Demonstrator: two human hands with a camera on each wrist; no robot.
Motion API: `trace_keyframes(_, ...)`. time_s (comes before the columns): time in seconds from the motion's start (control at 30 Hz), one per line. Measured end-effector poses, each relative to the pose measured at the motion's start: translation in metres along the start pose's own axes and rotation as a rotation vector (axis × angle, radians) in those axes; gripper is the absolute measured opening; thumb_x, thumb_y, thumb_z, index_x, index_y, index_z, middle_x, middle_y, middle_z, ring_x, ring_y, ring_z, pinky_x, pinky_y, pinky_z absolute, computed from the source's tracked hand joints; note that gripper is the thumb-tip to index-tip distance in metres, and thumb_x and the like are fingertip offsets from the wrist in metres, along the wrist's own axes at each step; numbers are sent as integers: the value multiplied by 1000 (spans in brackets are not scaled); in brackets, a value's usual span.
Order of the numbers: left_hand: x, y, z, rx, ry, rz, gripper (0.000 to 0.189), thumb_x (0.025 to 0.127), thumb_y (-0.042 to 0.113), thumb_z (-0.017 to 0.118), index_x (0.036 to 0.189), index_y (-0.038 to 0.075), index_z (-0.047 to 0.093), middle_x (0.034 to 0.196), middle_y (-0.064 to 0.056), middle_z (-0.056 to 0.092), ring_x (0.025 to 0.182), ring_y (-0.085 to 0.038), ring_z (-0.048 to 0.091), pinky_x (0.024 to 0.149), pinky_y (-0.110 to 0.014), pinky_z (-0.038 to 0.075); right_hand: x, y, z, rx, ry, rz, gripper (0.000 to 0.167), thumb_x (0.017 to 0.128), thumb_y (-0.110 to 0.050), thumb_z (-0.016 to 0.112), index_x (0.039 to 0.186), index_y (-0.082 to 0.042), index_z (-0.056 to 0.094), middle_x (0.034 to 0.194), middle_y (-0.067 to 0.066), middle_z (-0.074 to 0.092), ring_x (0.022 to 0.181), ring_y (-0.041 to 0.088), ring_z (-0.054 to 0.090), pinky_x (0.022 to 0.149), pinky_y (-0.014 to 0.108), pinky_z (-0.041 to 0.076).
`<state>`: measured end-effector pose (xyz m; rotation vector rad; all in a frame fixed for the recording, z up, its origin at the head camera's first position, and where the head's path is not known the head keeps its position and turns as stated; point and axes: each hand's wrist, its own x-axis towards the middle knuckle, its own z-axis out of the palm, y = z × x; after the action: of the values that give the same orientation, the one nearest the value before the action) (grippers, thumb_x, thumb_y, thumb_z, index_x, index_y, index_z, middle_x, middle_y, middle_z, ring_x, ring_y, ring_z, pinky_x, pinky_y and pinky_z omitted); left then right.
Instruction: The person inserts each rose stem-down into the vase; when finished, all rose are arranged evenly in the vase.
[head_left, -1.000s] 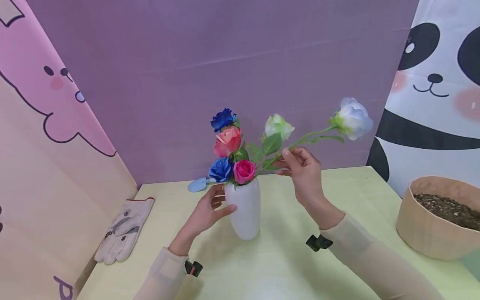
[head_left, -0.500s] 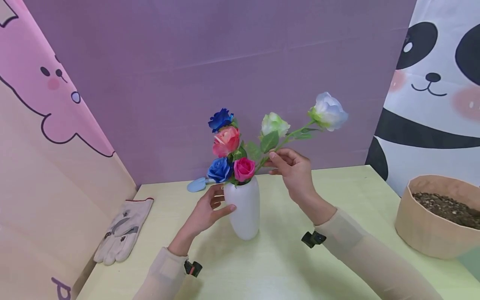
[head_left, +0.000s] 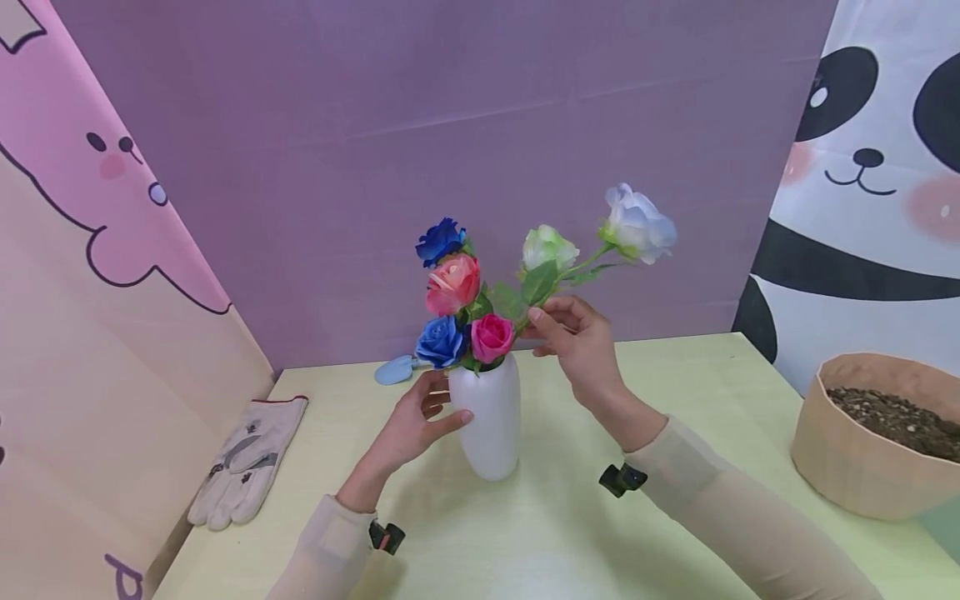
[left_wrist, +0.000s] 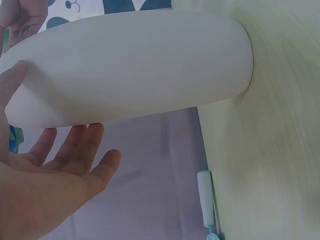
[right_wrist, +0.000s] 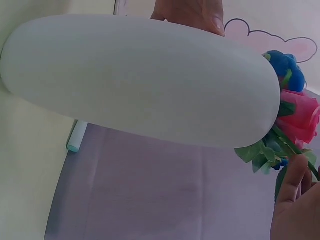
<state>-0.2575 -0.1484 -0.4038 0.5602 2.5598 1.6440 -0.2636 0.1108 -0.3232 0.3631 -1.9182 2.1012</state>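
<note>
A white vase (head_left: 491, 425) stands upright on the table. My left hand (head_left: 416, 421) holds its left side near the top, thumb in front and fingertips against the far side, as the left wrist view shows. With thumb and fingers my right hand (head_left: 581, 346) pinches the green stem of a pale blue-white rose (head_left: 639, 223), which leans out to the right. The stem's lower end is hidden inside the vase, as the right wrist view suggests at the mouth. Also in the vase are a pink rose (head_left: 492, 337), a coral rose (head_left: 453, 284), two blue roses (head_left: 440, 340) and a greenish-white rose (head_left: 549, 248).
A pair of work gloves (head_left: 247, 462) lies on the table (head_left: 570, 533) at the left. Behind the vase is a small light-blue trowel (head_left: 394, 370). A tan pot (head_left: 862, 467) with dark soil stands at the right. A purple cloth (head_left: 375, 167) hangs at the back.
My right hand has moved left and slightly down towards the vase mouth, bringing the pale blue-white rose left and more upright. My left hand stays on the vase.
</note>
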Motion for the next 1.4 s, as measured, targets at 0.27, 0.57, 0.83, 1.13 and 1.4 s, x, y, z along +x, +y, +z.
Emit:
trace_keyframes(0.27, 1, -2, 1, -15, 7, -8, 72, 85, 38, 79, 143, 14, 43, 141, -8, 54, 131, -31, 55, 115, -56, 40, 4, 1, 2, -18, 21, -31, 20, 93, -24, 72, 100, -8, 62, 85, -11, 72, 77, 8, 74, 63, 27, 61)
trace_keyframes(0.57, 2, -1, 1, -11, 8, -7, 70, 85, 38, 79, 141, 15, 44, 141, -8, 54, 131, -32, 55, 115, -56, 40, 7, 15, 5, -86, -63, -2, 25, 93, -21, 72, 104, 0, 63, 84, -12, 72, 77, 7, 74, 64, 28, 61)
trace_keyframes(0.83, 2, -2, 1, -12, 5, 0, 70, 85, 38, 78, 141, 15, 44, 140, -8, 55, 130, -31, 56, 114, -54, 41, 3, 18, 9, -110, -85, 33, 30, 94, -24, 72, 111, -2, 61, 95, -3, 70, 81, 9, 73, 66, 28, 61)
trace_keyframes(1.13, 3, -3, 1, -18, 6, 8, 70, 86, 38, 78, 142, 15, 43, 141, -8, 55, 130, -31, 56, 114, -58, 40, 3, 15, 12, -93, -38, -9, 29, 95, -28, 70, 107, -4, 60, 91, -9, 71, 79, 8, 74, 62, 27, 59)
trace_keyframes(1.4, 3, -3, 0, -13, 3, 3, 70, 85, 37, 79, 142, 15, 44, 141, -8, 55, 130, -31, 56, 115, -55, 41, 4, 17, 13, -98, -22, -27, 27, 94, -27, 71, 103, -1, 66, 85, -12, 73, 78, 7, 74, 59, 27, 57)
